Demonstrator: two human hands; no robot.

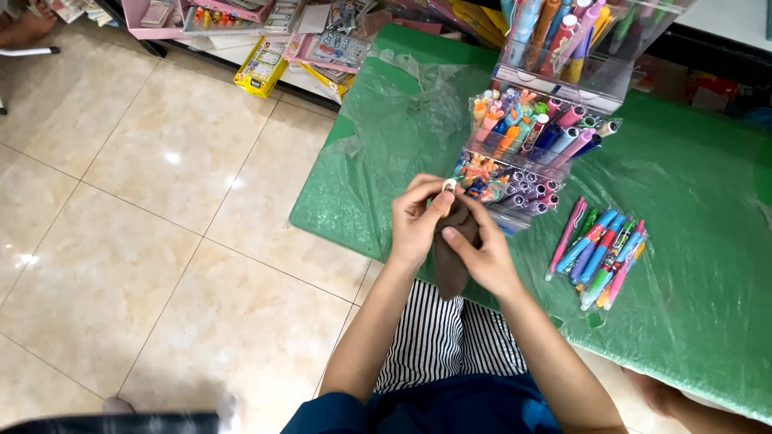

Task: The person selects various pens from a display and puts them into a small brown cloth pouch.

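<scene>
Both my hands meet at the near edge of the green table (708,265). My left hand (416,219) pinches a small pen-like item with a white tip (449,185) against a brown cloth (450,257). The cloth hangs down between the hands, and my right hand (482,251) wraps it around the item. Just beyond my hands stands a clear tiered display rack (547,88) full of colourful pens.
A loose bunch of pink, blue and green pens (599,249) lies on the plastic-covered table to the right. Low shelves with packaged stationery (265,32) line the far side of the tiled floor (161,241). Another person's foot (24,24) shows at top left.
</scene>
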